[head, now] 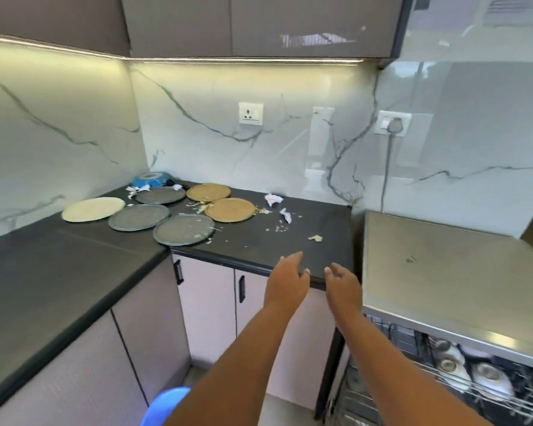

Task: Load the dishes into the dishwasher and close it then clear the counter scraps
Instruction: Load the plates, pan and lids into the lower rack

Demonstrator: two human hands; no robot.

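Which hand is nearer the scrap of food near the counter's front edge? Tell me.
Right. The right hand reaches over the counter edge just below the food scrap; the left hand hovers below it too, farther to the left. Both are empty.

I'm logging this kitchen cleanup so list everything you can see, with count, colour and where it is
Grey plates: three, dark grey, counter corner, left of the tan ones.
Tan plates: two, tan, behind and right of the grey ones.
Cream plate: one, cream, farthest left.
Blue bowl: one, upside down, back corner by the wall.
Crumpled paper: several white bits, among and right of the plates.
Food scraps: pale crumbs scattered on the black counter.
Dishwasher: one, steel top, far right, rack showing dishes inside.
Wall sockets: two, white, on the backsplash.
Left hand: open, above the counter edge.
Right hand: open, beside the left.
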